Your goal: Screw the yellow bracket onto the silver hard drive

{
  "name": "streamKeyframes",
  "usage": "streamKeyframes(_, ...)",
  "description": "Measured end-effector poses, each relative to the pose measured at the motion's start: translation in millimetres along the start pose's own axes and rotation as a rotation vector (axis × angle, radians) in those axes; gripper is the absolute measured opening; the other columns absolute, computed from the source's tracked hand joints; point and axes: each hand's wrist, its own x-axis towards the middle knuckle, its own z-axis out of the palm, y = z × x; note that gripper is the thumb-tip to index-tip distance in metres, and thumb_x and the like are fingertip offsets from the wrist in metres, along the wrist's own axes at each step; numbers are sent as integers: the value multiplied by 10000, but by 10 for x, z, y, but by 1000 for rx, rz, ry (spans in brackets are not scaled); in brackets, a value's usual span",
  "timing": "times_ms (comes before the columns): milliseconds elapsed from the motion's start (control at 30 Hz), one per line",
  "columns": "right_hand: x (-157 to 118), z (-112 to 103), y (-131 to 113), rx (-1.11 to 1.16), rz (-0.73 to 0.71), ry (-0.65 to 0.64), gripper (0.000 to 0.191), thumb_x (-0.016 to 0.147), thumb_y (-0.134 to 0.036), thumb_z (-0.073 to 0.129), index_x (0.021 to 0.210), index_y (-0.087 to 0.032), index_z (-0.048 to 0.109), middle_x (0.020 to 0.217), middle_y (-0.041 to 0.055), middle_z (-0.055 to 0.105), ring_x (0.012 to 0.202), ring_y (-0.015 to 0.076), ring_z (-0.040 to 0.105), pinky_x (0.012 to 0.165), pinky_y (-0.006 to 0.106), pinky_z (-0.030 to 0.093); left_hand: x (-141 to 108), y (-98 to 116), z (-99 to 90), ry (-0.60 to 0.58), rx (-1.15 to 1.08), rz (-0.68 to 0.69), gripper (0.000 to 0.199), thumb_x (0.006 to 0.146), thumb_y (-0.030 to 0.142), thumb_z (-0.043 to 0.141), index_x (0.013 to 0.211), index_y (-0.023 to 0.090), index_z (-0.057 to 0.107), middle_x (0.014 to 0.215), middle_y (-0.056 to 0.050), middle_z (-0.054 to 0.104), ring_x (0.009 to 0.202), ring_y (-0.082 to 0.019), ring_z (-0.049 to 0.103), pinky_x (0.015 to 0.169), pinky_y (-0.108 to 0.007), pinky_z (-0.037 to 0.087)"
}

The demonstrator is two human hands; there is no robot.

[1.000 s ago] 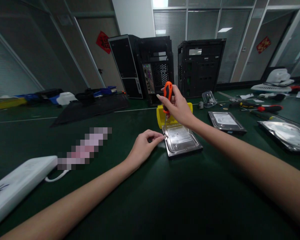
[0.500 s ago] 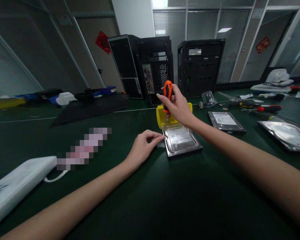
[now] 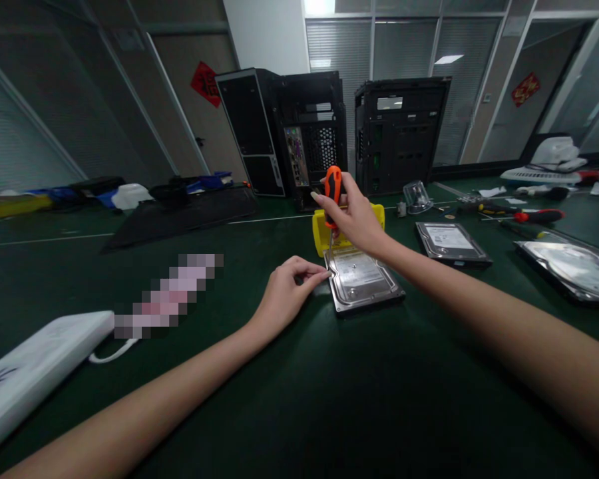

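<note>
A silver hard drive [image 3: 362, 283] lies on the dark green table, its back end near a yellow plastic case [image 3: 322, 233]. My right hand [image 3: 352, 209] is wrapped round an orange and black screwdriver [image 3: 333, 183], held nearly upright with its shaft pointing down at the drive's left edge. At that same edge, the thumb and fingers of my left hand [image 3: 292, 286] are pinched together by the screwdriver's tip. Whatever lies between those fingertips is too small to make out.
Black computer cases [image 3: 402, 133] stand behind the drive. Rightward lie a second hard drive [image 3: 449, 243], a third drive [image 3: 574, 269], a clear plastic container [image 3: 417, 197] and tools [image 3: 539, 216]. A white box [image 3: 44, 359] and a black mat [image 3: 180, 216] are on the left.
The screwdriver's handle and my right hand have shifted very slightly down and left. My left hand stays pinched at the drive's edge.
</note>
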Motion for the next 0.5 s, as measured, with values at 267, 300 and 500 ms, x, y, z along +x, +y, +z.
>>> streamKeyframes(267, -4, 4, 5, 7, 4, 3, 317, 794, -420, 443, 1008, -206, 347, 589, -35, 474, 436, 85, 486, 369, 201, 383, -1, -9, 11, 56, 61, 48, 269, 807, 396, 477, 884, 196, 639, 841, -28, 550, 763, -154, 519, 639, -267, 417)
streamKeyframes(300, -3, 3, 6, 3, 3, 4, 322, 795, -422, 440, 1014, -206, 345, 588, -36, 472, 435, 86, 485, 369, 201, 382, -3, -9, 12, 62, 71, 53, 265, 808, 393, 478, 884, 197, 639, 839, -26, 547, 758, -151, 517, 635, -264, 415)
streamKeyframes(500, -3, -4, 1, -37, -4, 0, 339, 791, -476, 413, 979, -205, 333, 613, -27, 496, 426, 85, 485, 390, 214, 382, -13, 27, 7, 82, 132, 67, 248, 812, 381, 476, 874, 205, 639, 831, -20, 530, 709, -138, 504, 610, -257, 405)
